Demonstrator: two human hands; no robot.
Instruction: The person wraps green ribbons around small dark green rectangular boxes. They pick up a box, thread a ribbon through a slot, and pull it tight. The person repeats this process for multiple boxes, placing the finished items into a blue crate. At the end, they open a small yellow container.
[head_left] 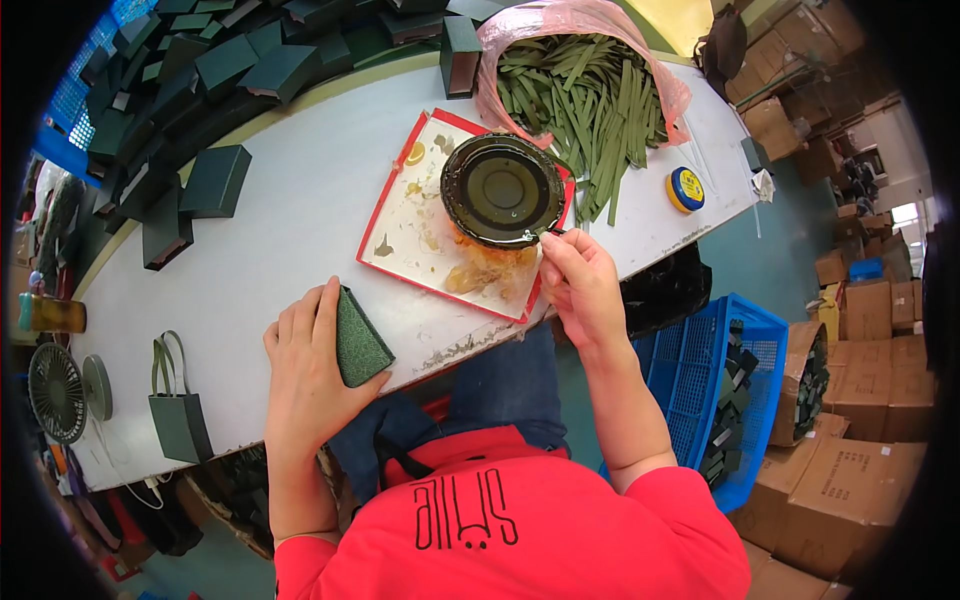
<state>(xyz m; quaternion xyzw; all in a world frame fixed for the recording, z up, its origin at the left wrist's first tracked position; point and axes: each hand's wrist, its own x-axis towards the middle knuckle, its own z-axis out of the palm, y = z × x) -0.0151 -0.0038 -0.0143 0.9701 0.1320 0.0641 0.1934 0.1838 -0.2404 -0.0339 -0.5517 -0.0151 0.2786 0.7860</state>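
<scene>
My left hand (307,370) lies near the table's front edge. Its fingers run along one side of a small dark green box (361,340) with a speckled face, and its thumb rests at the near side. My right hand (582,285) is closed in a pinch at the right rim of a round black dish (502,188). A short dark end shows at its fingertips, too small to name. Shiny dark liquid seems to fill the dish. Beneath it sits a white tray (400,225) with red edges, smeared with amber, glue-like residue.
A pink plastic bag (675,85) of green ribbon strips (590,100) stands behind the dish. To its right is a round blue-and-yellow tin (685,189). Dark green boxes (215,182) crowd the far left; a small green bag (180,425) and fan (58,392) stand nearer. A blue crate (765,400) is at right.
</scene>
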